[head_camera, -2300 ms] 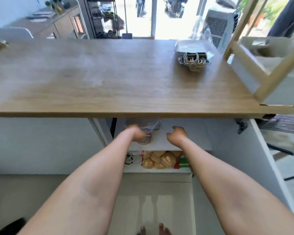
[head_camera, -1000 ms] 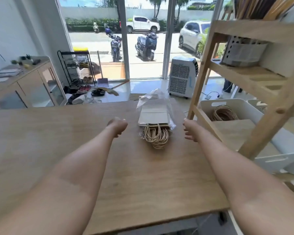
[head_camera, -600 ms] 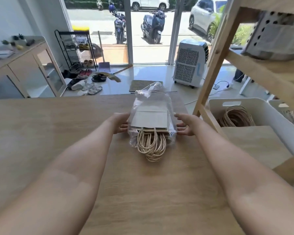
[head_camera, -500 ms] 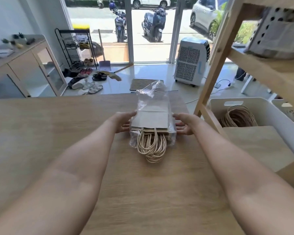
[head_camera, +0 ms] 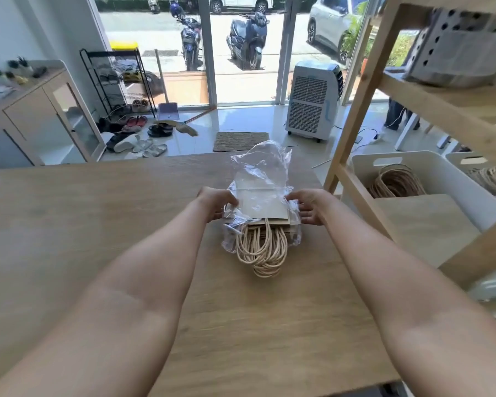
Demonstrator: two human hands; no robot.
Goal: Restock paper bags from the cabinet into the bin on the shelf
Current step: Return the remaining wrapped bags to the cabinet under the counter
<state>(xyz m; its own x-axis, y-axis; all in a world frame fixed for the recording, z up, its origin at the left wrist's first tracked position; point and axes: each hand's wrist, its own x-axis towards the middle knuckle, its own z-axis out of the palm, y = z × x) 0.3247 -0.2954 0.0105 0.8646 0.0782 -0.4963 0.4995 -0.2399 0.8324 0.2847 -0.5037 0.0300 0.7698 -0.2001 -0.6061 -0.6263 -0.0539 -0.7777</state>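
A stack of flat paper bags (head_camera: 262, 206) in a clear plastic wrap lies on the wooden counter (head_camera: 98, 224), its twisted rope handles (head_camera: 262, 250) pointing toward me. My left hand (head_camera: 214, 203) grips the wrap at the stack's left side. My right hand (head_camera: 311, 204) holds the wrap at the right side. To the right, on the wooden shelf (head_camera: 352, 179), stands a white bin (head_camera: 441, 179) that holds more paper bags with rope handles.
A second white bin (head_camera: 467, 161) sits behind the first. A perforated grey container (head_camera: 461, 44) stands on the upper shelf. Beyond the counter are an air cooler (head_camera: 312, 98), a shoe rack (head_camera: 118, 81) and glass doors.
I rose from the cabinet under the counter and faced the counter top. Both hands moved in from the sides and closed on the wrapped stack; the wrap's top now stands higher.
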